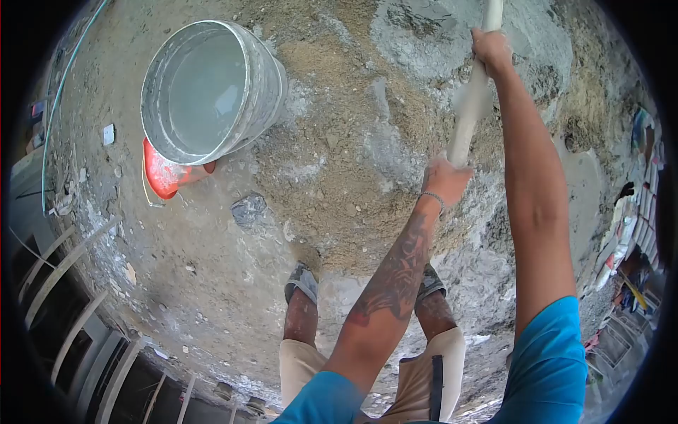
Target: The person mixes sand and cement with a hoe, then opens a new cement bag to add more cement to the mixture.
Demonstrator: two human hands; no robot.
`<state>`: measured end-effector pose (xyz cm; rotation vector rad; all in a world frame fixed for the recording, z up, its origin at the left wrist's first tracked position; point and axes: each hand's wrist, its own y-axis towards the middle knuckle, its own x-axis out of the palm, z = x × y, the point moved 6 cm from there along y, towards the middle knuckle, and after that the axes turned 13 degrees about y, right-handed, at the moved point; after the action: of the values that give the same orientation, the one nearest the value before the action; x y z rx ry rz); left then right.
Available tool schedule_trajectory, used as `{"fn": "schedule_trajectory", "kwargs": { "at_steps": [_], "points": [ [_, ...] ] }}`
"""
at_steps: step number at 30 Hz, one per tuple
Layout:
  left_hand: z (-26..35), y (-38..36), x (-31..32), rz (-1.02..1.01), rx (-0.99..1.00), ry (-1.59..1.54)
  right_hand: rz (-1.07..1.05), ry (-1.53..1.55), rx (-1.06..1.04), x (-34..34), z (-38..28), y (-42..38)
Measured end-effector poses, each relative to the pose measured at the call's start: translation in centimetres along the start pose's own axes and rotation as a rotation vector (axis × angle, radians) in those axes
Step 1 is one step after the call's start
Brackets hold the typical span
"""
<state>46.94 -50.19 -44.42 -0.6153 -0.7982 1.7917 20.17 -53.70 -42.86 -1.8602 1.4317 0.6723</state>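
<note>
A pale wooden handle (464,131) slants up toward the top right of the view, and its upper end runs out of the frame. Around its lower end my left hand (446,180) is closed, with a bracelet at the wrist. Farther up the handle my right hand (492,49) grips it. Wet grey mortar (417,42) lies on the ground near the top, beside brown sand (325,162). Whatever tool head the handle has is out of view.
A large bucket (265,92) of greyish water stands at the upper left, with a red bucket (166,173) tipped beside it. A grey stone (248,210) lies below them. Curved bars line the lower left; stacked items stand at the right edge.
</note>
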Motion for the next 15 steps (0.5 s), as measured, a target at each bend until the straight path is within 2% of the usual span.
{"fn": "schedule_trajectory", "kwargs": {
  "at_steps": [1,2,3,4,5,7,8,10,12,13,14,15],
  "points": [
    [-1.7,-1.2,0.5,-0.009,-0.02,0.034,0.017,-0.049,-0.047,-0.1,1.0,-1.3],
    [-3.9,-2.8,0.9,-0.017,-0.046,0.07,-0.035,0.04,0.062,0.4,2.6,-3.4],
    [-6.3,-4.8,1.3,-0.004,-0.089,0.081,-0.07,0.072,0.082,0.6,3.6,-6.2],
    [-8.4,-6.7,1.4,0.016,-0.117,0.096,-0.057,0.01,0.085,1.8,6.2,-8.0],
    [-10.8,-8.5,1.4,0.006,-0.141,0.144,-0.133,-0.048,0.212,2.8,8.0,-10.8],
    [-13.8,-12.9,-0.2,0.049,-0.178,0.282,-0.147,0.013,0.283,3.3,9.4,-17.6],
    [-14.7,-15.4,-1.4,0.094,-0.189,0.37,-0.168,0.069,0.341,4.6,12.2,-20.4],
    [-16.4,-20.5,-2.1,-0.055,-0.345,0.459,-0.223,0.196,0.419,3.8,13.8,-26.4],
    [-19.2,-25.5,-1.5,0.151,-0.2,0.447,-0.27,0.48,0.565,-0.2,10.3,-32.7],
    [-20.3,-27.7,-1.2,0.197,-0.137,0.481,-0.21,0.495,0.535,-0.5,11.5,-35.0],
    [-20.2,-29.2,-1.1,0.176,-0.182,0.504,-0.196,0.511,0.431,-0.7,12.6,-36.6],
    [-19.9,-29.5,-1.2,0.175,-0.191,0.507,-0.201,0.51,0.439,-1.1,11.6,-36.6]
  ]
}}
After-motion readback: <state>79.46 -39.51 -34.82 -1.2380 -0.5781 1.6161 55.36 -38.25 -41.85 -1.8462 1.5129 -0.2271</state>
